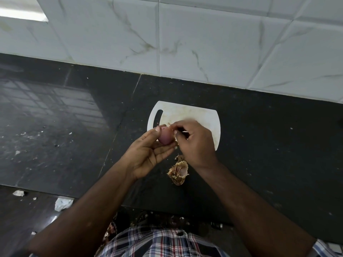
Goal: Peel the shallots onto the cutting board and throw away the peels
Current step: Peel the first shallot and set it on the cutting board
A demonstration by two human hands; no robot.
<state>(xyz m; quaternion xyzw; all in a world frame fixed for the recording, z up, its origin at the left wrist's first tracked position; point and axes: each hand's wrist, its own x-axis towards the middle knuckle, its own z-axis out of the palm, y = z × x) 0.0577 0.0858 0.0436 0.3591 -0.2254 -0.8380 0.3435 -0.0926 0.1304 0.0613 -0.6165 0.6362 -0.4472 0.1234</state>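
Note:
My left hand holds a pinkish-purple shallot between thumb and fingers, just over the near left corner of the white cutting board. My right hand pinches a strip of papery skin at the shallot's top right side. A small heap of dry brown peels lies on the black counter just in front of the board, below my right wrist. The board's surface looks stained and bare where it shows.
The black stone counter runs to a white marble-tiled wall behind the board. Bits of white scrap lie on the dark floor at lower left. My checked shirt fills the bottom edge.

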